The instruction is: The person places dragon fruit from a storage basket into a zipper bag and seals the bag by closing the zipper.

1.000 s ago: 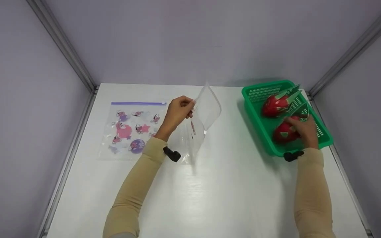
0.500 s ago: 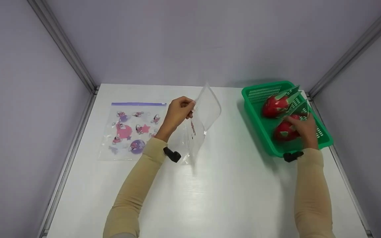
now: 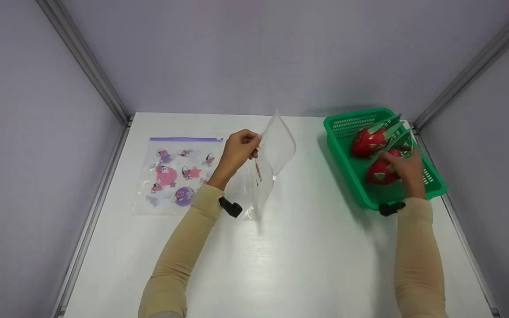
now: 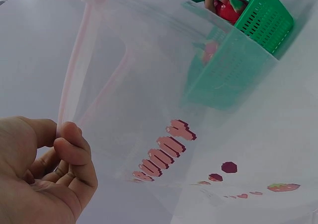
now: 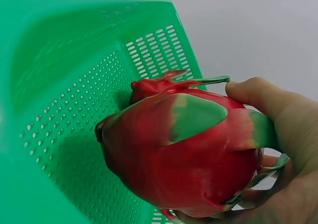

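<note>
In the head view my left hand [image 3: 240, 150] pinches the rim of a clear zip bag [image 3: 281, 141], whose mouth gapes upright toward the right. The left wrist view shows thumb and fingertips on the bag's pink-edged strip, with the printed word "BUNNY" [image 4: 166, 152] on its side. My right hand [image 3: 409, 172] grips a red dragon fruit [image 5: 179, 149] by its leafy end, inside a green basket [image 3: 347, 176]. Its far fingers are partly hidden behind the fruit. A second dragon fruit [image 3: 368, 142] lies farther back in the basket.
Another clear zip bag [image 3: 166, 176], with pink and purple prints and a purple zip, lies flat at the left of the white table [image 3: 281, 265]. Grey walls [image 3: 254, 57] close in the back and both sides.
The dragon fruit in my right hand has shifted slightly, its leaves tipping up a little. My left hand and the bag it pinches have stayed practically still.
</note>
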The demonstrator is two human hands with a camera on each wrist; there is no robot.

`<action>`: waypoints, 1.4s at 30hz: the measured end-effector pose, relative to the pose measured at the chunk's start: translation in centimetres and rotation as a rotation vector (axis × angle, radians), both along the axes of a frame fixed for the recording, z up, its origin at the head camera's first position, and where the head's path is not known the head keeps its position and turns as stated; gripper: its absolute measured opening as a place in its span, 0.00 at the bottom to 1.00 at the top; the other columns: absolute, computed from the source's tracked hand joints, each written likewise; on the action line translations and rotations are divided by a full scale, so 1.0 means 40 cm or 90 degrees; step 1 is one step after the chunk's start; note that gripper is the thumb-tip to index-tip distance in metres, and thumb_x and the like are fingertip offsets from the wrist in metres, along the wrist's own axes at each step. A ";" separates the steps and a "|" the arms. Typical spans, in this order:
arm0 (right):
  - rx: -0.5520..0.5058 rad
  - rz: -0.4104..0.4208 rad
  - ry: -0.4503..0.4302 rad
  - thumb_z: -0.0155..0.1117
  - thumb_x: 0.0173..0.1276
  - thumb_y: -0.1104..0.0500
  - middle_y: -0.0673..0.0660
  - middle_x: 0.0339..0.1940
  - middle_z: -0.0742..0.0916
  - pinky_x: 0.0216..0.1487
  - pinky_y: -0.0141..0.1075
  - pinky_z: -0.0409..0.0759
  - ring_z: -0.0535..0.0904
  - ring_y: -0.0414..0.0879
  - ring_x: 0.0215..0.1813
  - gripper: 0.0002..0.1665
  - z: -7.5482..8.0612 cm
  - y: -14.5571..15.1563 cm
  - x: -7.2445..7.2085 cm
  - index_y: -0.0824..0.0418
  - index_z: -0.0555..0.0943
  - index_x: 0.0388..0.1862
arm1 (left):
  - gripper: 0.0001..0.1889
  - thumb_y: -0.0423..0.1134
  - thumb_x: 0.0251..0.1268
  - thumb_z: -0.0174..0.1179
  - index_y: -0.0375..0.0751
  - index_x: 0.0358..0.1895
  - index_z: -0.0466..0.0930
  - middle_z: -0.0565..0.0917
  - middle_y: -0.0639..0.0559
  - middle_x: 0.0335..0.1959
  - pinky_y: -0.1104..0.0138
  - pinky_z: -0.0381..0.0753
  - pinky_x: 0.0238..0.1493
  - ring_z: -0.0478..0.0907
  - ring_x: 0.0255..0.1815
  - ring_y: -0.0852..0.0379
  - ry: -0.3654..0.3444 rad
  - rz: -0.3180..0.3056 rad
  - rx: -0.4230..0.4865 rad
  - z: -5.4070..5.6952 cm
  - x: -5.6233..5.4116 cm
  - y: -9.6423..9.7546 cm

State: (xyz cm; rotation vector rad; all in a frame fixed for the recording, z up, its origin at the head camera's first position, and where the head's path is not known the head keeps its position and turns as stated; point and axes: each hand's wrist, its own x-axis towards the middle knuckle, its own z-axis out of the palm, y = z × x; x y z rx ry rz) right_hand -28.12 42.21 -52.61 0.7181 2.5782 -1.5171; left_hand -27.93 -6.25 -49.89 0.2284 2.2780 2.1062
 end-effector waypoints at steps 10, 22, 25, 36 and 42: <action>0.022 0.009 0.020 0.71 0.68 0.33 0.53 0.60 0.77 0.75 0.49 0.75 0.82 0.33 0.41 0.61 0.013 -0.014 -0.010 0.56 0.52 0.87 | 0.10 0.39 0.82 0.60 0.36 0.49 0.86 0.83 0.48 0.30 0.72 0.81 0.31 0.80 0.25 0.62 -0.003 -0.005 -0.003 -0.006 0.000 0.001; 0.028 0.018 0.043 0.73 0.66 0.33 0.49 0.50 0.80 0.49 0.30 0.80 0.85 0.33 0.34 0.60 0.026 -0.024 -0.012 0.55 0.55 0.85 | 0.09 0.39 0.81 0.60 0.36 0.48 0.86 0.83 0.48 0.30 0.72 0.81 0.31 0.80 0.25 0.62 -0.006 -0.002 -0.014 -0.007 -0.006 0.008; 0.029 0.019 0.051 0.74 0.66 0.33 0.50 0.51 0.80 0.50 0.31 0.79 0.84 0.34 0.35 0.59 0.030 -0.028 -0.010 0.55 0.56 0.85 | 0.09 0.39 0.81 0.61 0.36 0.48 0.86 0.83 0.46 0.31 0.69 0.82 0.33 0.79 0.25 0.62 -0.010 -0.002 -0.007 -0.009 -0.007 0.011; 0.027 0.027 0.070 0.74 0.64 0.28 0.53 0.66 0.76 0.60 0.34 0.84 0.84 0.37 0.44 0.60 0.048 -0.050 -0.009 0.51 0.57 0.84 | 0.09 0.38 0.81 0.61 0.36 0.47 0.85 0.83 0.49 0.29 0.73 0.80 0.30 0.79 0.24 0.62 -0.010 -0.007 -0.003 -0.008 -0.005 0.017; 0.040 0.024 0.077 0.73 0.63 0.27 0.58 0.78 0.70 0.68 0.43 0.81 0.81 0.43 0.56 0.62 0.054 -0.058 -0.014 0.52 0.57 0.85 | 0.09 0.38 0.81 0.61 0.35 0.47 0.86 0.82 0.51 0.28 0.73 0.80 0.29 0.79 0.23 0.63 -0.009 -0.003 -0.008 -0.005 -0.005 0.022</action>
